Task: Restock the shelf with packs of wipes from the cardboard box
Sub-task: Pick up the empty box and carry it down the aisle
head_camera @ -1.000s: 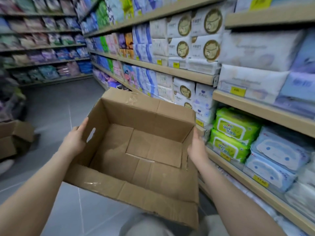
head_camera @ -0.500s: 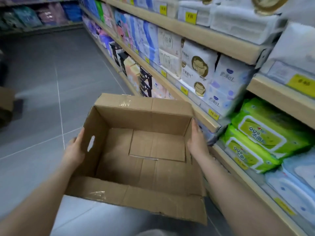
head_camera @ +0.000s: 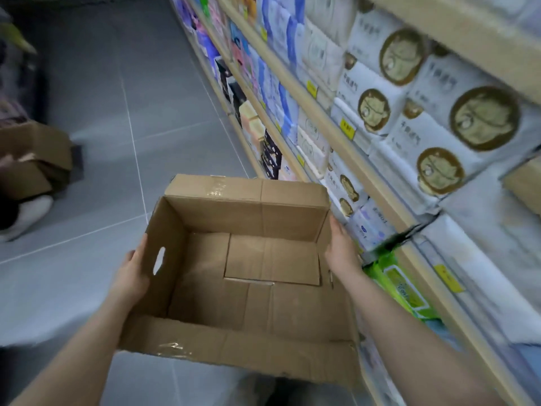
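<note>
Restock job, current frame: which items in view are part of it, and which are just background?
Part of the job:
- cardboard box, empty, carried between both hands
- left hand on its left wall
- right hand on its right wall
- green wipes packs on the shelf

Background:
- white packs with gold round logos
- second cardboard box on the floor

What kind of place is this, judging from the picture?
Most likely a shop aisle: long shelves packed with wrapped tissue packs, yellow price tags on the shelf edges, and a grey tiled floor.
</note>
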Motion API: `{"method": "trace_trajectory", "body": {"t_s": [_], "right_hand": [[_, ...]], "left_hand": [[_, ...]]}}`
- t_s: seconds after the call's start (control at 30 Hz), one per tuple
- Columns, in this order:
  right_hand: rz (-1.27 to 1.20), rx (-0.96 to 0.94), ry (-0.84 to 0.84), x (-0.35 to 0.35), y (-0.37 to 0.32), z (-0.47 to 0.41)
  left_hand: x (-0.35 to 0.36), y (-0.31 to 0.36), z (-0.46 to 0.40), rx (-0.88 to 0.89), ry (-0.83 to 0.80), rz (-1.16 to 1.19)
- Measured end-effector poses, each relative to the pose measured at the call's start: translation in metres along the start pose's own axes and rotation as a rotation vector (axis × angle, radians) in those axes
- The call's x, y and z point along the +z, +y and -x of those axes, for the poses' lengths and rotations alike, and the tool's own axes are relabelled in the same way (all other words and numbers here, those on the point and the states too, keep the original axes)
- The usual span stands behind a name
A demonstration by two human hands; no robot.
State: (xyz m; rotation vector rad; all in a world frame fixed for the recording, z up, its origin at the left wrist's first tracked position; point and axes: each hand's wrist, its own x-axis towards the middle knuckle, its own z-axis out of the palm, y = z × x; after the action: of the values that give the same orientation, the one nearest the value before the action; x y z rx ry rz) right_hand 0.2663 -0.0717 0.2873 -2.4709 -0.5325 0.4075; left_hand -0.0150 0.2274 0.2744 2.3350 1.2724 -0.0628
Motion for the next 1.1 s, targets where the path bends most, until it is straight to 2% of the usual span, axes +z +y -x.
{"method": "trace_trajectory", "body": {"t_s": [0.1,0.3,0.6,0.8,1.1], "right_hand": [[0.004,0.017,-0.067,-0.05,-0.044,0.009],[0.01,-0.096,-0.098,-0.121,-0.106,0.012],[-0.014,-0.164,-0.089,-0.154,-0.161,-0.026],[-0.003,-0.153,-0.094,-0.13,-0.201,-0.104],[-0.07,-0.089,-0.066,-0.091,-0.285,-0.252]], "left_hand": [[-0.058,0.018,0.025,-0.034,0.029,-0.015],[-0.134,0.047,0.052,-0.097,0.059,0.009],[-0.182,0.062,0.038,-0.085,0.142,0.075],[-0.202,0.062,-0.041,-0.083,0.165,0.068],[-0.262,0.081,-0.249,-0.043,0.101,0.013]]}}
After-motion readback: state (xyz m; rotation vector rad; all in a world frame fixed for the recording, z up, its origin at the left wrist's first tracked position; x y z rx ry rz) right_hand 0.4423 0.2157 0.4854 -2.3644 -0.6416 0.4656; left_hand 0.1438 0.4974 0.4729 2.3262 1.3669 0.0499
